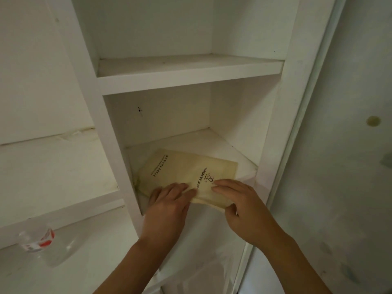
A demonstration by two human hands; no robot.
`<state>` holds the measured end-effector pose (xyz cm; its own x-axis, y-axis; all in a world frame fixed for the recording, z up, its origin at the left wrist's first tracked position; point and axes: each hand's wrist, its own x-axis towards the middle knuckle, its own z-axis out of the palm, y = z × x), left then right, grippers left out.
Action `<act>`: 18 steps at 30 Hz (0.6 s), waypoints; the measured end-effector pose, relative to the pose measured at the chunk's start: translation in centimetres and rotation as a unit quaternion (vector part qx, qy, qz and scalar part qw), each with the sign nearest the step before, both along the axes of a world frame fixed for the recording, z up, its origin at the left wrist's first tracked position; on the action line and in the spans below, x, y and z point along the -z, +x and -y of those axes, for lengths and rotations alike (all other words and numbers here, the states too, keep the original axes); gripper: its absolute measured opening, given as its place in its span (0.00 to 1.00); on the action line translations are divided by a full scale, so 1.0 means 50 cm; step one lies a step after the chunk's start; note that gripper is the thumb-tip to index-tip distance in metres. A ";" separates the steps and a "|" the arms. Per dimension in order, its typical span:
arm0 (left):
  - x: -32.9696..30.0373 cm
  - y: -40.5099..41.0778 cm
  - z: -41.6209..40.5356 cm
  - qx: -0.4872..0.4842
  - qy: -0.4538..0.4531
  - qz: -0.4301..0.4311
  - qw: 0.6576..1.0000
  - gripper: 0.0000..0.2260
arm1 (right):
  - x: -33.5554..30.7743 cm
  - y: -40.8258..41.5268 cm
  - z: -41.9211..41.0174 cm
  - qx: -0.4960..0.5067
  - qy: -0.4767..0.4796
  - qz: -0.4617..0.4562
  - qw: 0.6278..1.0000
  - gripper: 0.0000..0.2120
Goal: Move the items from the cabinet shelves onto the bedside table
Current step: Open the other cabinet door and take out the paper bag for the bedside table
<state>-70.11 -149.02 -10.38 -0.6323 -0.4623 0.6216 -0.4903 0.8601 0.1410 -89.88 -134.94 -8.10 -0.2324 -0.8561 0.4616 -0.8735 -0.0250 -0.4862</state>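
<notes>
A yellowish booklet (182, 170) with black printed text lies flat on the lower shelf (212, 141) of a white corner cabinet. Its near corner sticks out over the shelf's front edge. My left hand (169, 206) rests on the booklet's near left part, fingers laid over the cover. My right hand (239, 204) pinches the near edge, fingers on top and thumb underneath. The bedside table is out of view.
The shelf above (186, 68) holds nothing. To the left, open white shelves carry a clear plastic bottle (42, 245) with a red and white label lying on its side. A white cabinet post (282, 124) and a grey wall stand on the right.
</notes>
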 end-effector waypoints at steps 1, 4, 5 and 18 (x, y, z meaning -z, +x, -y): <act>-0.004 -0.015 -0.002 -0.009 -0.005 -0.003 1.000 0.14 | -0.001 0.002 -0.002 -0.003 0.001 -0.004 1.000 0.29; -0.021 -0.064 -0.009 -0.030 -0.003 0.015 0.999 0.14 | -0.001 -0.006 0.009 -0.007 0.006 -0.023 1.000 0.26; -0.025 -0.076 -0.011 -0.032 0.001 0.024 0.999 0.15 | 0.001 -0.013 0.016 -0.005 0.010 -0.027 1.000 0.25; -0.046 -0.039 0.019 -0.007 0.007 0.099 0.995 0.24 | 0.013 -0.057 0.058 -0.020 -0.029 -0.064 0.997 0.16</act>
